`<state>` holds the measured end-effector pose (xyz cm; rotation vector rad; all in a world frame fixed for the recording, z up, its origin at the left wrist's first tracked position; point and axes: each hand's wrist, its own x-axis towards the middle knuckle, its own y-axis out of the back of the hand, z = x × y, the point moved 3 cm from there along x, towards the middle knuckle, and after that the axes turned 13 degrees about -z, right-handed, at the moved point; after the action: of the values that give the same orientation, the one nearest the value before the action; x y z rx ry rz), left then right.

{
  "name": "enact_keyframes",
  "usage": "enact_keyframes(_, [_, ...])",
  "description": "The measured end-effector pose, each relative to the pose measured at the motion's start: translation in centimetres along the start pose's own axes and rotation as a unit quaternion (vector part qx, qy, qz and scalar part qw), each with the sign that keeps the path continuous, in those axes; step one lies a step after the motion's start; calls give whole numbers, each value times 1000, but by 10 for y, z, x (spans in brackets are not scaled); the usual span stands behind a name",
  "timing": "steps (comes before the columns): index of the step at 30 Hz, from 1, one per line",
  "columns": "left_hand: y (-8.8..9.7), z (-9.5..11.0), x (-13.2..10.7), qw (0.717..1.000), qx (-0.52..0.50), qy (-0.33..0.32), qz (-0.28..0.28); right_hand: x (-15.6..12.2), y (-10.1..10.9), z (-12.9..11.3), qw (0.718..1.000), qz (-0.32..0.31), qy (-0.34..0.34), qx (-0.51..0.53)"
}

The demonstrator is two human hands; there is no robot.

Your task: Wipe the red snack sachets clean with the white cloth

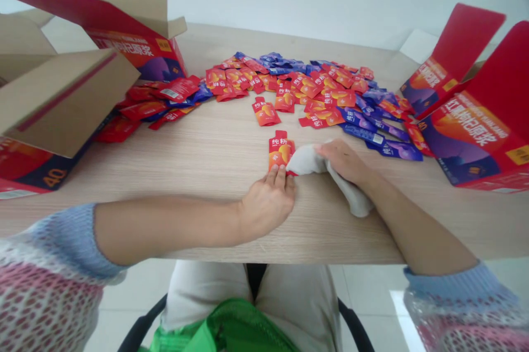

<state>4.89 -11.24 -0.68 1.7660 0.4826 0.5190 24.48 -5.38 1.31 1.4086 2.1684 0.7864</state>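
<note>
A red pouch [281,151] with a short spout-like tab lies flat on the table in front of me. My left hand [270,198] rests over its lower end, fingers together and fingertips pressing it down; the thumb is hidden. In my right hand [341,162] is a bunched white cloth [308,160], gripped from above. One end of the cloth touches the pouch's right edge, and the other hangs down onto the table below my wrist. Just beyond, a single red pouch [265,112] lies apart from the pile.
Behind my hands spreads a pile of red pouches [306,85] and blue pouches [363,120]. More pouches [165,98] lie at the left. Open cardboard boxes stand on both sides: left [53,115] and right [467,131]. The table's front edge [289,261] is by my lap.
</note>
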Motion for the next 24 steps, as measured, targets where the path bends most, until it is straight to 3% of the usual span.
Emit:
enact_keyframes(4, [-1,-1,-2,1000,-7,-1,14,4,3,5,976,213,6,45])
enact_keyframes(6, [0,-1,-3,1000,-11,-5,18,5,2,6,965,259,0,42])
enact_keyframes(8, [1,-1,-4,1000,-14,-15,17,9,-6,5,974,225,-7,5])
enact_keyframes(10, [0,0,-3,1000,-4,-26,10,14,-19,0,989,129,2,-71])
enact_keyframes(14, [-1,2,3,998,41,-41,-18,21,-43,-12,974,-18,79,-212])
enact_keyframes(20, [5,2,5,996,38,-43,-68,24,-51,-23,941,-116,172,-268])
enact_keyframes(24, [12,6,1,995,41,18,-93,25,-48,-28,941,-132,198,-241])
